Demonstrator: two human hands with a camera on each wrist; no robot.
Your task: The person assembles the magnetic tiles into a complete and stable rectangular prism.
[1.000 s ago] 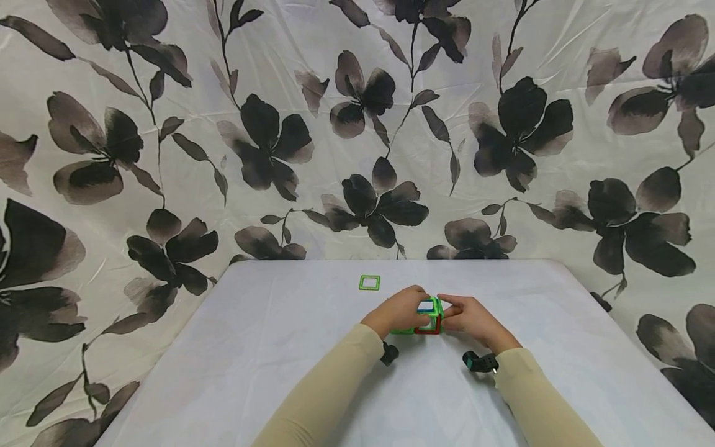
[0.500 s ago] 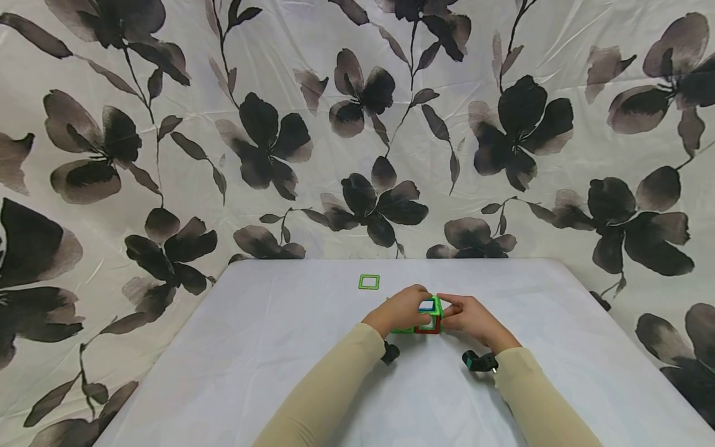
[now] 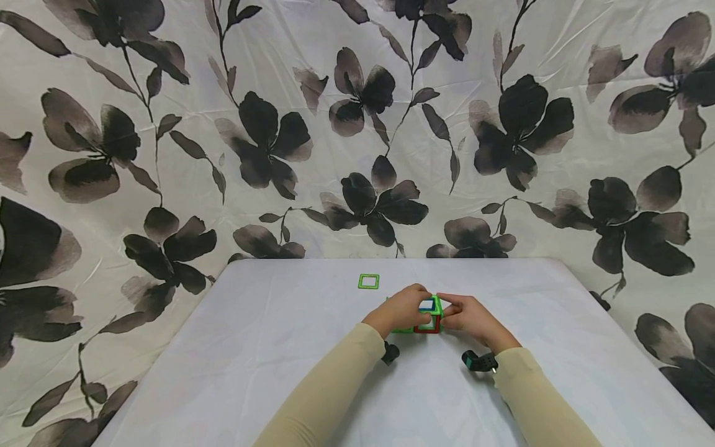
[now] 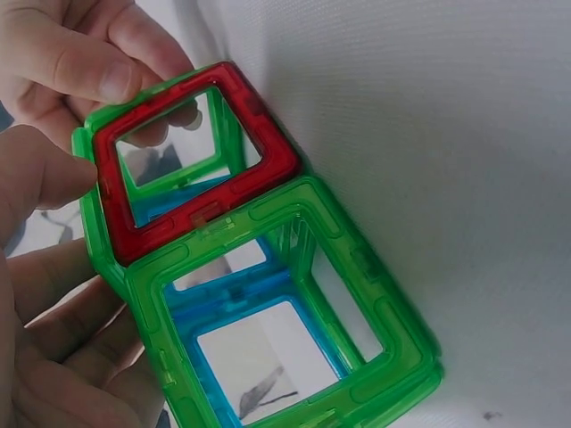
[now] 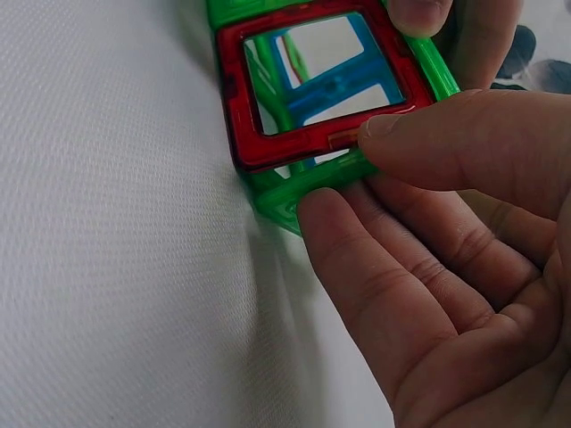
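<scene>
Both hands hold a box-like build of magnetic tiles, two cubes side by side. A red square tile (image 4: 203,216) and a green square tile (image 4: 406,334) form its front, with blue tiles (image 4: 201,303) seen through them. In the head view my left hand (image 3: 398,310) covers much of the left part, thumb in front and fingers over the top. My right hand (image 3: 475,321) grips the right end. In the right wrist view its thumb lies at the red tile's edge and its fingertips touch the green side (image 5: 290,192).
A loose green square tile (image 3: 368,288) lies flat on the white-covered table (image 3: 268,347), beyond the left hand. Black wrist cameras (image 3: 479,361) are strapped near both sleeves. Behind the table's far edge hangs a floral cloth (image 3: 368,143).
</scene>
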